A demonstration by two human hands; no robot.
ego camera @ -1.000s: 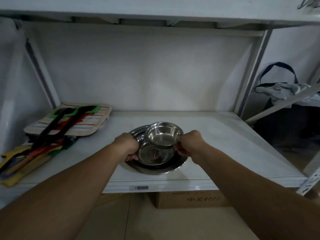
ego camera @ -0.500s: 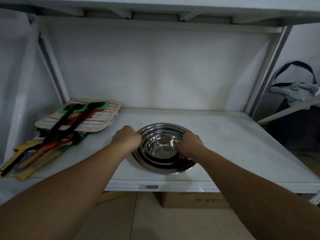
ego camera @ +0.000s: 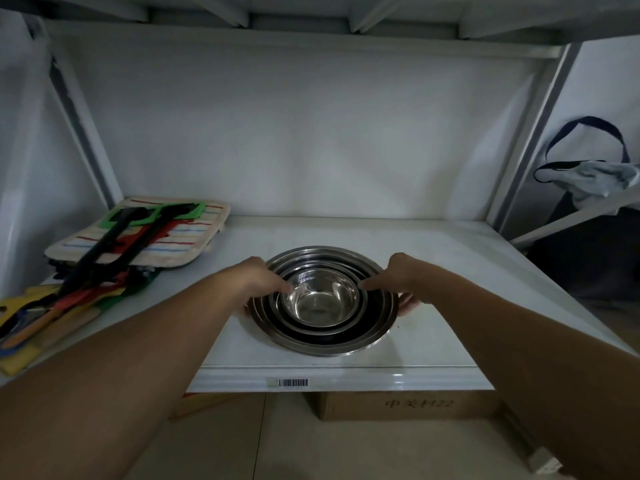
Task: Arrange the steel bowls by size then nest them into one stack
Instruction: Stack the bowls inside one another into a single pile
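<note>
Several steel bowls sit nested in one stack [ego camera: 323,327] on the white shelf [ego camera: 429,271], near its front edge. The smallest bowl [ego camera: 320,303] lies in the middle, shiny inside. My left hand [ego camera: 256,282] grips the stack's left rim, with a finger over the inner rims and the thumb under the outer edge. My right hand [ego camera: 398,282] holds the right rim the same way, fingertips pointing inward. Both forearms reach in from the bottom of the view.
A striped pot holder [ego camera: 145,233] with black, red and green utensils [ego camera: 114,244] on it lies at the shelf's left. More coloured utensils [ego camera: 38,317] spill toward the left front. A cardboard box [ego camera: 408,405] stands under the shelf. A bag [ego camera: 585,174] hangs at the right.
The small bowl held above the stack a second ago now rests nested in its middle. Both hands have spread to the stack's outer rim.
</note>
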